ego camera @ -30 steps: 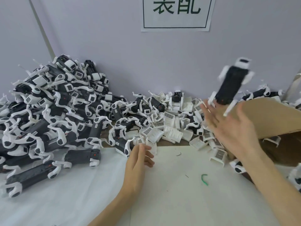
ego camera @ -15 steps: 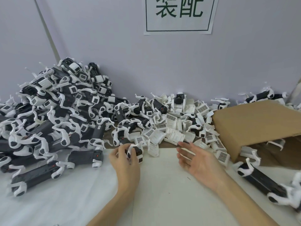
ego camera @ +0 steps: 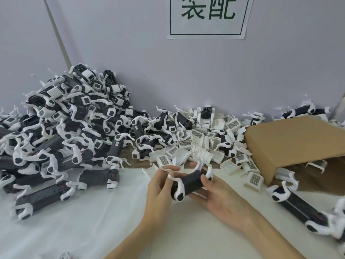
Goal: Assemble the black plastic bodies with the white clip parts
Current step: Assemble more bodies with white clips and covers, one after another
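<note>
In the head view, the left grip (ego camera: 160, 186) curls its fingers around the near end of a black plastic body (ego camera: 190, 182), thumb and fingertips pinching at the white leg-shaped clip fitted there. The right grip (ego camera: 214, 199) cradles the same body from below and from the right, fingers bent up around its far end, where another white clip (ego camera: 209, 171) sticks out. The body is held just above the white-covered tabletop (ego camera: 93, 221), lying roughly level and angled from lower left to upper right.

To the left, a tall pile of black bodies with white clips (ego camera: 65, 128) leans against the grey wall (ego camera: 186, 71), spilling forward onto the tabletop. Behind the hands, a spread of loose white clip parts (ego camera: 201, 152), several with barcode stickers, lies along the foot of the wall. To the right sits a cardboard box (ego camera: 291, 144), tipped with its opening facing right and down. Just in front of it lies another black body with white clips (ego camera: 298, 204), blurred at the frame's edge. On the wall above hangs a white paper sign (ego camera: 207, 17) with green characters.
</note>
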